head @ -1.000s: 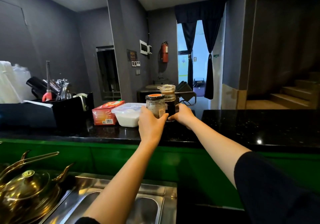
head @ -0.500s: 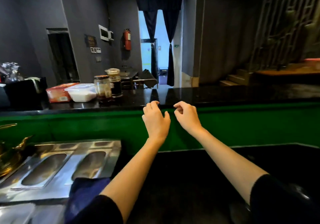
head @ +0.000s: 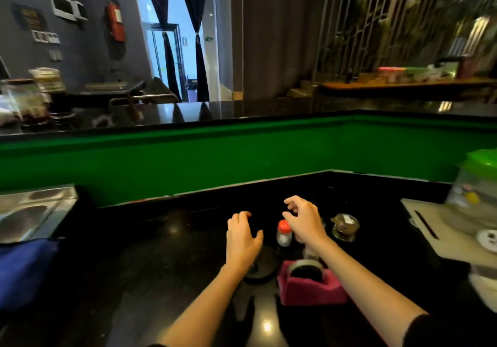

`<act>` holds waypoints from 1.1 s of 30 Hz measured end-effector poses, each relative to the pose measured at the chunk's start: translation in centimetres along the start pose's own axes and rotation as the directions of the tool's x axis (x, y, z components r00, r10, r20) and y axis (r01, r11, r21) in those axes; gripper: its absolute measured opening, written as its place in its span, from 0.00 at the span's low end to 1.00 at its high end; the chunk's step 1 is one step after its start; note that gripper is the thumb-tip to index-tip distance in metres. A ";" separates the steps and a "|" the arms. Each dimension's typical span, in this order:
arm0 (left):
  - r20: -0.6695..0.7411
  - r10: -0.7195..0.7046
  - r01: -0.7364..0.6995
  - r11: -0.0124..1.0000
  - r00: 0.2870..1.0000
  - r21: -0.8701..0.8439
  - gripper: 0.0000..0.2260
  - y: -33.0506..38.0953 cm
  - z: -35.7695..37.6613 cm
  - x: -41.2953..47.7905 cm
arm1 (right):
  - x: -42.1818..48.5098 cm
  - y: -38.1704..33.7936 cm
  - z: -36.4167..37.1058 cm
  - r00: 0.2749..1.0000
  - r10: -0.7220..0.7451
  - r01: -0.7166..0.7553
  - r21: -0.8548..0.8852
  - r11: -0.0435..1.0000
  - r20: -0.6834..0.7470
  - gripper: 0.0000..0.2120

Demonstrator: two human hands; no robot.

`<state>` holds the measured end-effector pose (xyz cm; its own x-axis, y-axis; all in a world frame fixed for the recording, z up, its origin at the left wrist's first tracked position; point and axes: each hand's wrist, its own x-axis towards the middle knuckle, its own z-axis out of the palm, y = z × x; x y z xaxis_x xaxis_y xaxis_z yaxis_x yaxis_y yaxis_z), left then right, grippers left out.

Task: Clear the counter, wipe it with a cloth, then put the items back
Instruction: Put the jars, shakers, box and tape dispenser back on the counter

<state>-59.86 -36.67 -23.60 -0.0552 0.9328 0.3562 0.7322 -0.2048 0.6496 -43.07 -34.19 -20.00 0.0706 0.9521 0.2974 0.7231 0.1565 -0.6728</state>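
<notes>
Just left of the red-capped shaker (head: 284,235), left hand (head: 243,241) held wide, right hand (head: 305,223) just right, also wide, nothing gripped.

On my lower bench (head: 161,252) I count one red-capped shaker (head: 284,232), one lidded glass jar (head: 345,227), one pink holder (head: 309,291), one cutting board (head: 441,236) and one blue cloth (head: 24,268); two jars (head: 21,99) (head: 48,83) on the upper bench (head: 242,115).
</notes>
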 end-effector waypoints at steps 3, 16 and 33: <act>0.109 0.038 -0.026 0.994 0.993 -0.105 0.23 0.2 2.2 -3.5 | -3.1 3.6 -0.8 0.998 0.057 -0.058 0.110 0.992 0.012 0.13; 0.567 0.042 0.066 0.983 0.823 -0.170 0.36 -0.5 8.8 -5.8 | -11.3 14.8 -2.2 0.842 0.415 -0.461 0.061 0.885 0.346 0.35; 0.380 0.359 -0.229 0.910 0.852 -0.346 0.29 4.4 3.7 3.5 | -4.3 10.0 -11.5 0.965 0.026 -0.035 0.029 0.999 0.259 0.30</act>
<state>-54.31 -33.23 -21.93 0.4739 0.8343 0.2817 0.4441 -0.5026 0.7418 -28.25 -39.76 -20.18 -0.0910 0.9914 0.0939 0.6997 0.1307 -0.7023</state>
